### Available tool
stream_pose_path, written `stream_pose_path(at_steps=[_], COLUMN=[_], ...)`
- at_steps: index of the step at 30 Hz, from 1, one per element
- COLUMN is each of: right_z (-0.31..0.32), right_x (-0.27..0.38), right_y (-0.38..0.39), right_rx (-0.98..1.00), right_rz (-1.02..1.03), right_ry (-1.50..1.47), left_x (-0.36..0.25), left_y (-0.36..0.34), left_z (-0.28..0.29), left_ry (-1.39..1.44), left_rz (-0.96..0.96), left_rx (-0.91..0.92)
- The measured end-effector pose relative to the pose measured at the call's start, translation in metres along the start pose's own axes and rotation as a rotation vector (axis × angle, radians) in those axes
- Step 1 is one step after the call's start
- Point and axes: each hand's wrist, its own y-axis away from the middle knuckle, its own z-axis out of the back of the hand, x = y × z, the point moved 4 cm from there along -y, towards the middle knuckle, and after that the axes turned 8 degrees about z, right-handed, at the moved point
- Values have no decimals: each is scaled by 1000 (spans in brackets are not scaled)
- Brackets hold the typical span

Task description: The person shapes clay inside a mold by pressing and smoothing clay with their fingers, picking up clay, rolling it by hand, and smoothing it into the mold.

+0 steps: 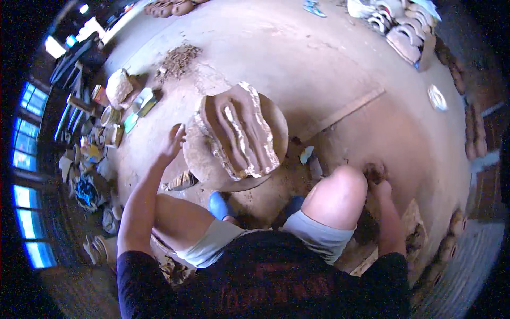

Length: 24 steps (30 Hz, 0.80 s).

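Note:
A brown mould-like block with channels and white, crusted edges [236, 133] lies on a round turntable [279, 130] in front of my knees. My left hand [174, 139] is at the turntable's left side, fingers loosely curved with nothing visible in them; whether it touches the rim is unclear. Beside my right knee, my right hand [381, 186] is at a dark brown clump, perhaps clay [374, 171]; its fingers are partly hidden.
Tools, containers and a pale lump [119, 85] line the left. Crumbled material [178, 61] lies beyond the turntable. A wooden plank [350, 111] extends rightward, near a white ring [438, 97]; curved pieces [404, 37] are piled at upper right. Blue footwear [218, 204] shows below.

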Motion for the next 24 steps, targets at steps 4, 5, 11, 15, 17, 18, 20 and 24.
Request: stream_pose_path(at_steps=[4, 5, 11, 15, 17, 18, 20, 24], right_z=[3, 5, 13, 74, 127, 161, 226, 311], right_x=[-15, -21, 5, 4, 45, 54, 91, 237], right_y=[-7, -7, -28, -25, -33, -35, -39, 3], right_rx=[28, 34, -63, -146, -179, -348, -547, -1010], right_rz=[-39, -52, -59, -258, -336, -302, -271, -183], right_ry=[26, 39, -25, -340, -593, -708, -820, -1420], left_x=[-26, -29, 23, -3, -18, -38, -101, -178], left_y=[-35, -44, -102, -73, -51, -42, -12, 50], left_z=[-31, -44, -59, -94, -81, -82, -77, -127], left_ry=[-2, 29, 27, -116, -158, -161, -90, 639], left_rz=[52, 140, 24, 99, 217, 237, -108, -158], left_rx=[-21, -26, -143, -199, -135, -106, -458, 6])
